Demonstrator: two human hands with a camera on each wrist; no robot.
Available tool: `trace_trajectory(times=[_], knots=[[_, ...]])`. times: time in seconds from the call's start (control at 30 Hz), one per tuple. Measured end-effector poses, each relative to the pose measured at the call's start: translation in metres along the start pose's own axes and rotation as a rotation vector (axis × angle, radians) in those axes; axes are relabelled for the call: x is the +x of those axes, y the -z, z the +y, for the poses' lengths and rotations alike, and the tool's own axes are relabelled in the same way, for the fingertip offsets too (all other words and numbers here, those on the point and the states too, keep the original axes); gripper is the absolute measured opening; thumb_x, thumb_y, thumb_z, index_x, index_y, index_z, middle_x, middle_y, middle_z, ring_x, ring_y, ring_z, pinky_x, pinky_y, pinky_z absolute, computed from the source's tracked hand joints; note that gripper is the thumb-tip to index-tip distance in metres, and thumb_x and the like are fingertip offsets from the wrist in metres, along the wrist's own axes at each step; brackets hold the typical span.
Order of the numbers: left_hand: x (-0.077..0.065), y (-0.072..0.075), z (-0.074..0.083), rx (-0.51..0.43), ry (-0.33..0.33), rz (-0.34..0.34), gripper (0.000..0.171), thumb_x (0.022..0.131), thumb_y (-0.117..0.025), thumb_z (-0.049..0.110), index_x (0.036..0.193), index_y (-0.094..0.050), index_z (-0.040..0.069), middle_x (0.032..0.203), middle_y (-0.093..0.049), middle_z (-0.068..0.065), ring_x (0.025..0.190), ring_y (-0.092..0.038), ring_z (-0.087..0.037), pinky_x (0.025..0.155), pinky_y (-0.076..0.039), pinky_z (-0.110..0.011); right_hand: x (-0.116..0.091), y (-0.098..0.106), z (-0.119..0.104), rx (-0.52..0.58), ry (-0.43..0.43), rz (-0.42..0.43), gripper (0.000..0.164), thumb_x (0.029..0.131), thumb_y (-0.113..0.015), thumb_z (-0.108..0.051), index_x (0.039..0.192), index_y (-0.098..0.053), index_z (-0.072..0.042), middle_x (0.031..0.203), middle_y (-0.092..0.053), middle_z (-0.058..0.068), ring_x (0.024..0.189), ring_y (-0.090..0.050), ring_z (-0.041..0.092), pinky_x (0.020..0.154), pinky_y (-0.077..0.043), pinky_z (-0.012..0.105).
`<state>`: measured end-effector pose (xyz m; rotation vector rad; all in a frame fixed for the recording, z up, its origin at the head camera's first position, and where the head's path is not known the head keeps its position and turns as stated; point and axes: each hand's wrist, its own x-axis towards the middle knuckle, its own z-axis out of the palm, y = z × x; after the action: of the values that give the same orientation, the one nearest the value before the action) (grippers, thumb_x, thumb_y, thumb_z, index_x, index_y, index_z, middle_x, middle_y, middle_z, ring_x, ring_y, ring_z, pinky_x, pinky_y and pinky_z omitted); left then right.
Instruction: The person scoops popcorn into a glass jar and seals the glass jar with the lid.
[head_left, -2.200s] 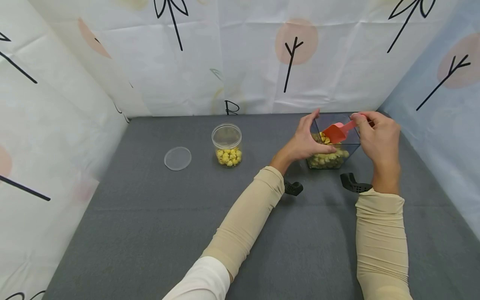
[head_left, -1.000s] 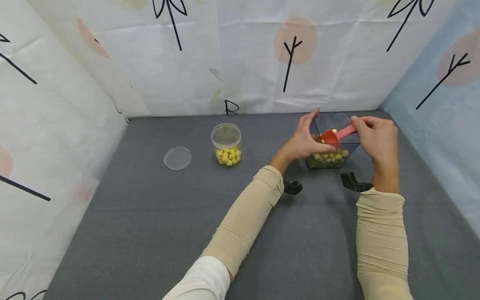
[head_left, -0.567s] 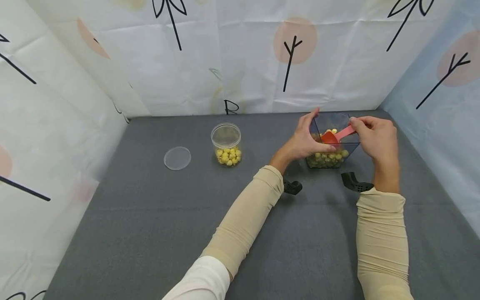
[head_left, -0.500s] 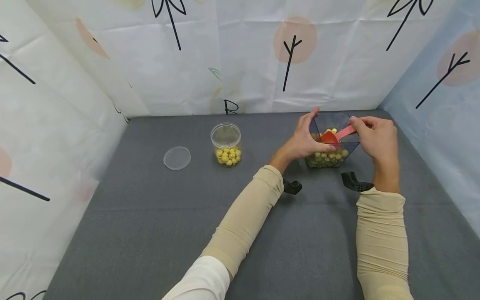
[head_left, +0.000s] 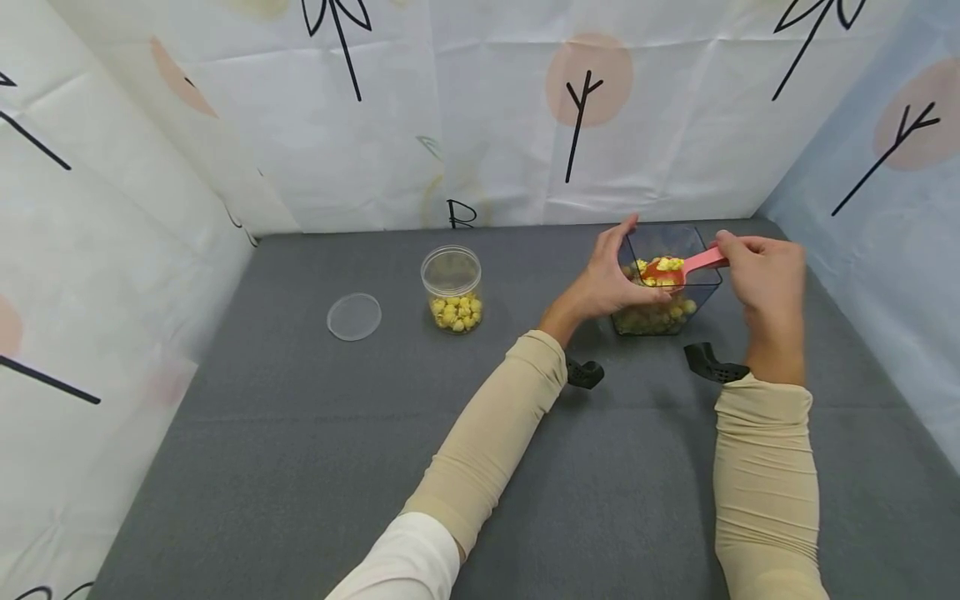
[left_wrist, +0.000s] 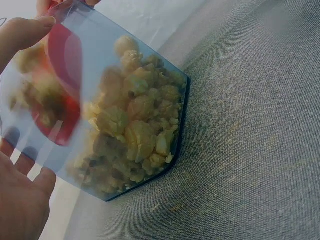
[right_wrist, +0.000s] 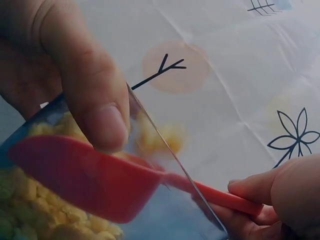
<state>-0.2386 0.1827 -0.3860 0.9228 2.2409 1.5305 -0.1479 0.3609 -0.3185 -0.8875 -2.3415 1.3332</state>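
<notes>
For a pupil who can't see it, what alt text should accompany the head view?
A person's right hand holds a pink scoop of popcorn inside a clear box gripped by the left hand. Farther left on the gray table are a clear jar, partly filled with popcorn, and a flat round lid.

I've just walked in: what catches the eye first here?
Probably the red plastic scoop, heaped with yellow popcorn, which the right hand holds inside the clear, square-cornered plastic box at right. The left hand grips that box. A clear, round plastic jar with more popcorn stands farther left.
</notes>
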Motion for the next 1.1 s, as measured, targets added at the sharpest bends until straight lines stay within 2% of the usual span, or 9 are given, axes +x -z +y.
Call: trace_trajectory(times=[0.1,0.17,0.3,0.37,0.5,0.6,0.73,0.9,1.1], knots=[[0.000,0.000,0.000,-0.010,0.000,0.000,0.120,0.075,-0.091,0.035,0.164,-0.010,0.036,0.165,-0.021,0.003,0.151,-0.031,-0.022,0.118,-0.039,-0.034,-0.001,-0.003,-0.002,-0.018,-0.018,-0.017,0.048,0.098,-0.057,-0.054,0.122,-0.074,-0.016,0.089,-0.050,-0.011,0.073,-0.035,0.013,0.055,-0.027,0.030],[0.000,0.000,0.000,-0.013,-0.001,0.000,0.119,0.075,-0.091,0.035,0.164,-0.010,0.037,0.165,-0.021,0.004,0.152,-0.030,-0.023,0.119,-0.038,-0.035,-0.001,-0.002,-0.002,-0.014,-0.032,-0.026,0.050,0.098,-0.057,-0.055,0.124,-0.073,-0.015,0.088,-0.049,-0.010,0.069,-0.037,0.012,0.053,-0.029,0.029],[0.000,0.000,0.000,-0.008,-0.004,0.004,0.119,0.075,-0.091,0.035,0.164,-0.011,0.037,0.165,-0.021,0.005,0.151,-0.031,-0.020,0.119,-0.038,-0.036,0.000,0.002,-0.001,0.074,-0.065,-0.021,0.023,0.097,-0.061,-0.052,0.096,-0.075,-0.034,0.072,-0.051,-0.014,0.048,-0.033,0.011,0.043,-0.027,0.028],[0.000,0.000,0.001,-0.002,-0.002,0.004,0.120,0.075,-0.091,0.035,0.164,-0.011,0.037,0.165,-0.021,0.005,0.150,-0.031,-0.017,0.119,-0.038,-0.035,0.000,0.003,0.000,0.107,-0.068,-0.017,0.019,0.097,-0.062,-0.050,0.087,-0.073,-0.038,0.069,-0.052,-0.015,0.047,-0.034,0.010,0.043,-0.027,0.027],[0.000,0.000,0.000,-0.009,0.002,0.002,0.119,0.075,-0.091,0.035,0.164,-0.011,0.036,0.165,-0.021,0.005,0.150,-0.031,-0.018,0.119,-0.039,-0.037,-0.001,0.004,0.000,0.098,-0.064,-0.028,0.022,0.097,-0.062,-0.051,0.097,-0.076,-0.035,0.078,-0.053,-0.012,0.048,-0.036,0.010,0.043,-0.028,0.028],[0.000,0.000,0.000,-0.019,0.003,0.001,0.119,0.075,-0.091,0.035,0.164,-0.012,0.036,0.165,-0.021,0.004,0.151,-0.031,-0.022,0.118,-0.040,-0.038,-0.001,0.006,0.000,0.108,-0.090,-0.031,0.021,0.097,-0.062,-0.051,0.094,-0.076,-0.036,0.079,-0.053,-0.011,0.046,-0.033,0.011,0.042,-0.026,0.029],[0.000,0.000,0.000,-0.021,0.002,-0.002,0.119,0.075,-0.090,0.034,0.164,-0.011,0.037,0.165,-0.020,0.004,0.152,-0.031,-0.024,0.118,-0.040,-0.038,0.000,0.011,0.000,0.194,-0.151,-0.027,0.021,0.097,-0.064,-0.049,0.082,-0.074,-0.037,0.074,-0.053,-0.012,0.042,-0.029,0.013,0.040,-0.023,0.029],[-0.001,0.000,0.000,-0.014,0.002,-0.003,0.119,0.075,-0.090,0.034,0.164,-0.011,0.036,0.165,-0.020,0.003,0.151,-0.031,-0.024,0.117,-0.040,-0.038,0.002,0.014,0.001,0.319,-0.190,-0.041,0.021,0.095,-0.068,-0.045,0.086,-0.078,-0.029,0.073,-0.056,-0.010,0.041,-0.030,0.013,0.040,-0.020,0.031],[0.000,0.000,0.000,-0.024,0.009,0.002,0.118,0.075,-0.091,0.034,0.163,-0.012,0.038,0.165,-0.021,0.004,0.151,-0.032,-0.023,0.117,-0.041,-0.037,0.005,0.013,0.004,0.397,-0.208,-0.050,0.023,0.095,-0.070,-0.042,0.086,-0.079,-0.023,0.067,-0.057,-0.010,0.042,-0.030,0.012,0.042,-0.018,0.032]])
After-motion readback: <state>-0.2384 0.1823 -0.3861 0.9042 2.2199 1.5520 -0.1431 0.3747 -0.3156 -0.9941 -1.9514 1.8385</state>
